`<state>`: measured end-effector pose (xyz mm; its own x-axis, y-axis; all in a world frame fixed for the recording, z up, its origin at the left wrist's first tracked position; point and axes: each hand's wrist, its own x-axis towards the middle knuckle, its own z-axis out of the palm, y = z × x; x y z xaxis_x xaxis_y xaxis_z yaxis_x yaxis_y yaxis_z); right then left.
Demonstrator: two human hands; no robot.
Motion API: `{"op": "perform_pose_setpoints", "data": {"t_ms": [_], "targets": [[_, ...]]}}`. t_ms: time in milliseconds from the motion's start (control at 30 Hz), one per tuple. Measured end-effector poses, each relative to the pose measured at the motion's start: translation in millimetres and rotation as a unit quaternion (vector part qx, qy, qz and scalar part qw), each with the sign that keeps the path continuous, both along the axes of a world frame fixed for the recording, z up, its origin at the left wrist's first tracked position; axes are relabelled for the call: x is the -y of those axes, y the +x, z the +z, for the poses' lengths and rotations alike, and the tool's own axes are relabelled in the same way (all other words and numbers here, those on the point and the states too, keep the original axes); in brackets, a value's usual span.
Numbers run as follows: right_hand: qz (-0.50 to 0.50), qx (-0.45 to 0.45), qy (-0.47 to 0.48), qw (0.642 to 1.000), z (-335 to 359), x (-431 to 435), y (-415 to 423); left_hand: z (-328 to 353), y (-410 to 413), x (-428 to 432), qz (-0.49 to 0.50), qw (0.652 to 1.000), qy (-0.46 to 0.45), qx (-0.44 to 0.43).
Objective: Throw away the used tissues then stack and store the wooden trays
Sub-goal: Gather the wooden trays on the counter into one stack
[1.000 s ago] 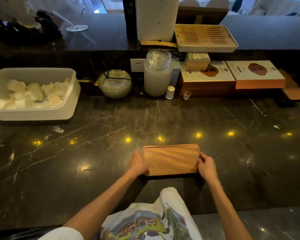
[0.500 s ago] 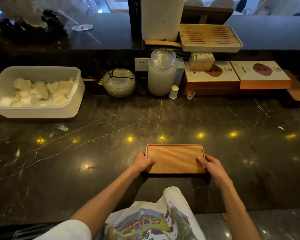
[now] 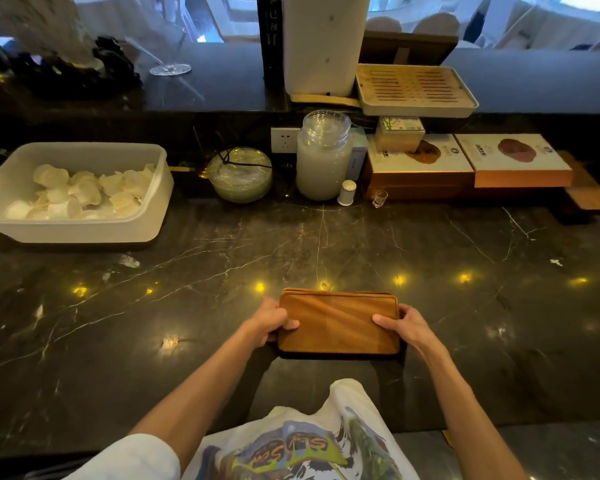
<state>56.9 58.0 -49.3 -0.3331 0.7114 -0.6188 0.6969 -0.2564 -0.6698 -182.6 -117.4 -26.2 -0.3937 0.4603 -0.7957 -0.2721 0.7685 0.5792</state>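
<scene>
A stack of wooden trays (image 3: 338, 323) sits near the front edge of the dark marble counter (image 3: 326, 244), its near side tilted up toward me. More tray edges show beneath the top one along the far side. My left hand (image 3: 272, 320) grips the stack's left end, thumb on top. My right hand (image 3: 404, 323) grips its right end, thumb on the top surface. A white bin (image 3: 80, 230) at the back left holds several crumpled white tissues (image 3: 80, 192).
Against the back wall stand a glass bowl (image 3: 240, 174), a tall glass jar (image 3: 323, 155), a small white bottle (image 3: 347, 192), a tiny glass (image 3: 380, 198) and flat boxes (image 3: 468, 164). A slatted tray (image 3: 414, 90) and a wine glass (image 3: 170, 65) sit on the raised ledge.
Both hands have tightened on the ends of the tray stack and tipped its near edge upward; thumbs now rest on the top tray.
</scene>
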Motion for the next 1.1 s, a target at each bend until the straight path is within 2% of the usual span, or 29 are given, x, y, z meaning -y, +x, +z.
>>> {"op": "perform_pose_setpoints", "data": {"t_ms": [133, 267, 333, 433, 500, 600, 633, 733, 833, 933, 1100], "targets": [[0.034, -0.039, 0.082, 0.995, 4.5, 21.6, -23.6, 3.1, -23.0, 19.6, 0.003, 0.990, 0.078, -0.117], [0.069, -0.075, 0.191, 0.976, 10.3, 38.9, -46.7, 3.8, -38.8, 43.0, -0.014, 0.958, 0.152, -0.242], [0.091, -0.069, 0.216, 0.970, 11.1, 45.1, -53.6, 2.9, -43.1, 50.4, -0.044, 0.942, 0.146, -0.300], [0.128, -0.042, 0.241, 0.961, 14.5, 47.5, -58.5, 4.5, -44.6, 50.2, -0.122, 0.929, 0.105, -0.334], [0.173, -0.004, 0.303, 0.937, 18.4, 51.1, -61.3, 6.9, -38.2, 43.5, -0.197, 0.888, 0.076, -0.409], [0.275, 0.085, 0.432, 0.855, 24.5, 65.4, -75.7, 7.9, -19.7, 26.8, -0.322, 0.763, 0.016, -0.560], [0.297, 0.123, 0.449, 0.834, 26.2, 71.4, -83.0, 8.4, -12.6, 20.2, -0.348, 0.735, 0.006, -0.581], [0.317, 0.189, 0.456, 0.810, 30.2, 88.3, -107.0, 5.9, 4.6, 2.2, -0.396, 0.694, 0.032, -0.600], [0.361, 0.187, 0.470, 0.783, 30.9, 99.3, -123.5, 4.8, 8.9, -5.5, -0.419, 0.678, 0.057, -0.601], [0.392, 0.142, 0.476, 0.774, 30.6, 82.9, -123.9, 4.0, -9.7, -5.1, -0.445, 0.670, 0.089, -0.588], [0.392, 0.111, 0.455, 0.792, 32.3, 41.0, -106.6, 11.3, -40.4, -3.6, -0.440, 0.699, 0.103, -0.555]]}}
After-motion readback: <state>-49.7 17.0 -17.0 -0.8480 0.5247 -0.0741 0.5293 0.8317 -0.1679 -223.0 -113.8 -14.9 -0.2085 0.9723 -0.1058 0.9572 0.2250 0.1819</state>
